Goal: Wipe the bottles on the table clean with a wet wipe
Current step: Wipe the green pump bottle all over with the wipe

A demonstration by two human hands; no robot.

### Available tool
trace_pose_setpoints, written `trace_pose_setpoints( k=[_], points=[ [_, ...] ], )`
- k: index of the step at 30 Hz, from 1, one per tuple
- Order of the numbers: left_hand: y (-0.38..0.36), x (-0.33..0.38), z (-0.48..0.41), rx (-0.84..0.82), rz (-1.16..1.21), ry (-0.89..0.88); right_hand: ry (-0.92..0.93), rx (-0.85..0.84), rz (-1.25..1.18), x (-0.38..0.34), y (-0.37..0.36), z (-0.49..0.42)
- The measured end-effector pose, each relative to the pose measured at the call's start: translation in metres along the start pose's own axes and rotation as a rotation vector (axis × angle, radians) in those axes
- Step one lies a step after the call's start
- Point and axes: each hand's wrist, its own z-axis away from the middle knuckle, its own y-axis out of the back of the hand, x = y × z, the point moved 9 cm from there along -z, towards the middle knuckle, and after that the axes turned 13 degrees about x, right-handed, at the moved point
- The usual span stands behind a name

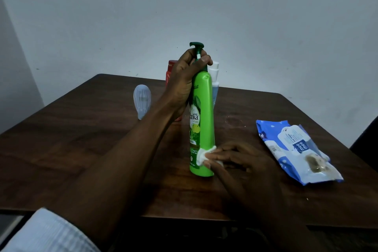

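Note:
A tall green pump bottle (201,108) stands upright near the middle of the brown table (81,139). My left hand (187,80) grips its neck and shoulder just under the dark green pump head. My right hand (241,159) presses a white wet wipe (202,154) against the bottle's lower side with its fingers laid nearly straight over the wipe. Behind the green bottle stand a red bottle (170,67), mostly hidden by my left hand, and a white and blue bottle (214,80), of which only a strip shows.
A blue and white pack of wet wipes (296,149) lies flat on the right side of the table. A pale translucent oval object (142,100) sits at the left back. A dark chair edge (366,135) shows at the far right.

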Motion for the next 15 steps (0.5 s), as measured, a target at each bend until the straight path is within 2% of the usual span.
trace_pose_setpoints(
  k=[8, 15],
  points=[
    [0.002, 0.004, -0.001, -0.097, -0.016, -0.002, -0.063, 0.081, -0.12, -0.005, -0.007, -0.059],
    [0.006, 0.012, -0.001, -0.116, 0.005, -0.005, 0.01, 0.186, -0.091, -0.019, -0.01, -0.112]
  ],
)
